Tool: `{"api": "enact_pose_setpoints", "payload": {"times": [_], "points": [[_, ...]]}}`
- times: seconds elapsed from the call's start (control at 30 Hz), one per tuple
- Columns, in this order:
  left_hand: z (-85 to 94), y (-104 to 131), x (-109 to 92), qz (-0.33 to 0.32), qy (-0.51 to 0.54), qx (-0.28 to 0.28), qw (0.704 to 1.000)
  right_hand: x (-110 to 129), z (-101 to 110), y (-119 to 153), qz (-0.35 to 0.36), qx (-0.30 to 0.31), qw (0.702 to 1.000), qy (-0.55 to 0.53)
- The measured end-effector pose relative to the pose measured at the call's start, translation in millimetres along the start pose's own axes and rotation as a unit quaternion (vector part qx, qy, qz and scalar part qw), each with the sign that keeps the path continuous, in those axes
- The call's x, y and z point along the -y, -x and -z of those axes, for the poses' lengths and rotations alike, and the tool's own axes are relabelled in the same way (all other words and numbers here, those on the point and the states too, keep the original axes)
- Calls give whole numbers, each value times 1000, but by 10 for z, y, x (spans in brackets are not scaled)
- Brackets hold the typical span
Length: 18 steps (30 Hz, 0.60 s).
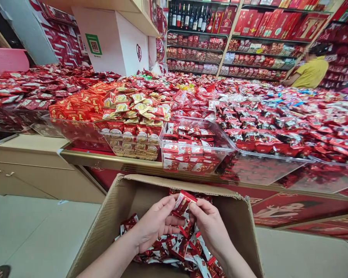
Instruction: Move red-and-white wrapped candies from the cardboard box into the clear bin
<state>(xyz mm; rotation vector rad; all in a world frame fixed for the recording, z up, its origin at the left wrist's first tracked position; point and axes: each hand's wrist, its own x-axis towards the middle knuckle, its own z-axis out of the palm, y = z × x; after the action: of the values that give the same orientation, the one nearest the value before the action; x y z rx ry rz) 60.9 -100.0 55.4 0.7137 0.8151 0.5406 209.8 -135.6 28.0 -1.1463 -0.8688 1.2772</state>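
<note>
My left hand (153,224) and my right hand (210,226) are together inside an open cardboard box (110,216), both pinching a small stack of red-and-white wrapped candies (183,202). Many more of the same candies (176,247) lie loose in the bottom of the box under my hands. Just beyond the box, on the counter edge, stands a clear plastic bin (197,148) partly filled with neat rows of the same red-and-white packets.
A long display counter (104,160) holds clear bins heaped with red sweets, including a DURIAN-labelled bin (130,135). Shelves of red boxes and bottles (191,17) line the back wall. A person in a yellow shirt (311,71) stands at the far right.
</note>
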Motion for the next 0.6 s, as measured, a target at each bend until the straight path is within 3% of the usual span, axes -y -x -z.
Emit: {"api": "enact_pose_setpoints", "payload": {"times": [0.1,0.17,0.3,0.37,0.47,0.6], "points": [[-36,47,-28,-10,63,14,998,57,22,100,156,49,971,172],[-65,59,-42,-65,58,-7,996,79,26,166,189,65,960,196],[-129,63,-62,-154,5,-36,987,81,-14,212,50,-20,995,83],[-152,63,-55,-178,-14,-39,983,71,-53,187,-10,-13,1000,19],[-165,60,-18,-200,-30,-32,979,47,-105,135,-16,10,1000,-12],[-130,37,33,-194,-30,-57,979,-26,-131,119,-18,-4,1000,-22]]}}
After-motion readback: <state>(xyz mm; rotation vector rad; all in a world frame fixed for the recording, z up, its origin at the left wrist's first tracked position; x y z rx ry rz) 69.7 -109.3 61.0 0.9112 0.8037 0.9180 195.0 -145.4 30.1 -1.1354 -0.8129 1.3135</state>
